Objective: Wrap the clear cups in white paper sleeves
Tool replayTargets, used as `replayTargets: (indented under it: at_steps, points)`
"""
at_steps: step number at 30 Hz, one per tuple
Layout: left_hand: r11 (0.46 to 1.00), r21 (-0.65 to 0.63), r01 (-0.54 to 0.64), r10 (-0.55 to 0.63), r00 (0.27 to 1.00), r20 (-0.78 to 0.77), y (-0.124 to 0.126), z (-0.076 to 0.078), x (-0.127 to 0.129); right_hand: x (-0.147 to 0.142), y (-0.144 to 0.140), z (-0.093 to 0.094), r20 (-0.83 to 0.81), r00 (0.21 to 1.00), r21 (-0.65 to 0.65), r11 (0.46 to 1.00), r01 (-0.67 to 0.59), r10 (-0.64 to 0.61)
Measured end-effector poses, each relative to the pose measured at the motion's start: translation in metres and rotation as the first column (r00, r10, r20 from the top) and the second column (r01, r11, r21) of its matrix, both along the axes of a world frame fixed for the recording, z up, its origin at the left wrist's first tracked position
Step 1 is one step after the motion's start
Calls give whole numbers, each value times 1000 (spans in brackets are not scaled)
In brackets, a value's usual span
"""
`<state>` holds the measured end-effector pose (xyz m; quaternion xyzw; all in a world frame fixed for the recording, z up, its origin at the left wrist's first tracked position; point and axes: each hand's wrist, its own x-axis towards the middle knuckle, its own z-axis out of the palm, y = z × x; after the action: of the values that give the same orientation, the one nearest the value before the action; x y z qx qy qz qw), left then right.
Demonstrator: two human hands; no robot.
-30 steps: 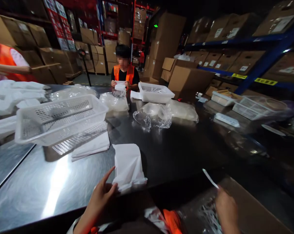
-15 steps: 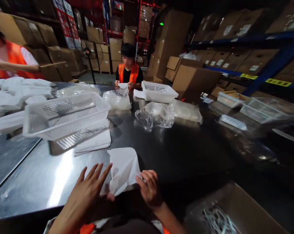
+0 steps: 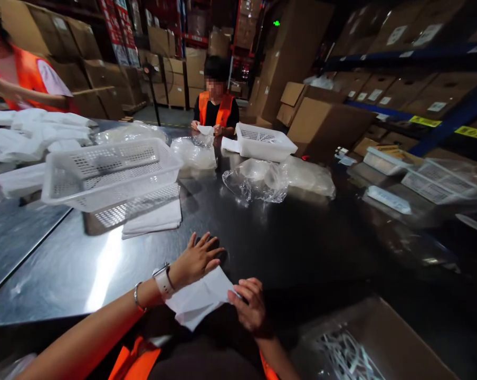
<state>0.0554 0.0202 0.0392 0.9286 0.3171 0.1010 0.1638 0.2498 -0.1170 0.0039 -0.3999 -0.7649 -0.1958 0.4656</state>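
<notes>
At the near edge of the surface [image 3: 104, 264] a white bag [image 3: 201, 301] lies half overhanging. Left hand [image 3: 194, 259] presses flat on it, fingers spread; right hand [image 3: 251, 306] pinches its corner. Best to keep the palm firm and pull evenly so nothing creases.

We are looking at a dim warehouse scene. Overhead light is glaring in a white streak on the steel table [image 3: 104, 258], while its right half is falling into deep shadow. The edges are bending from wide-angle distortion, and the right-hand trays [image 3: 440, 182] are blurring.
</notes>
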Motion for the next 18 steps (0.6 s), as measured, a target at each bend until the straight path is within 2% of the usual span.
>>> replayTargets:
  at_steps: [3, 6, 10, 13, 14, 16, 18]
  points:
    - [994, 104, 28, -29, 1000, 5, -7, -1, 2, 9, -1, -2, 5, 999, -10, 999, -51, 52]
    - [997, 36, 68, -67, 997, -34, -7, 7, 11, 10, -1, 0, -10, 998, -24, 997, -67, 67]
    - [993, -82, -84, 68, 981, -180, -4, 18, 13, 7, 1, 7, 1, 998, -6, 998, -58, 58]
    - [979, -70, -191, 169, 955, -242, 1, 25, -7, 9, -1, 12, 22, 999, -2, 999, -45, 46]
    - [974, -109, -201, 169, 955, -245, 1, 26, -17, 11, -2, 13, 26, 999, -5, 999, -43, 43]
    - [949, -275, -152, 91, 970, -224, -1, 25, -34, 14, -4, 14, 16, 999, -14, 999, -45, 46]
    - [889, -451, -80, 34, 994, -108, -8, 20, -45, 15, -5, 15, 4, 998, -24, 998, -60, 60]
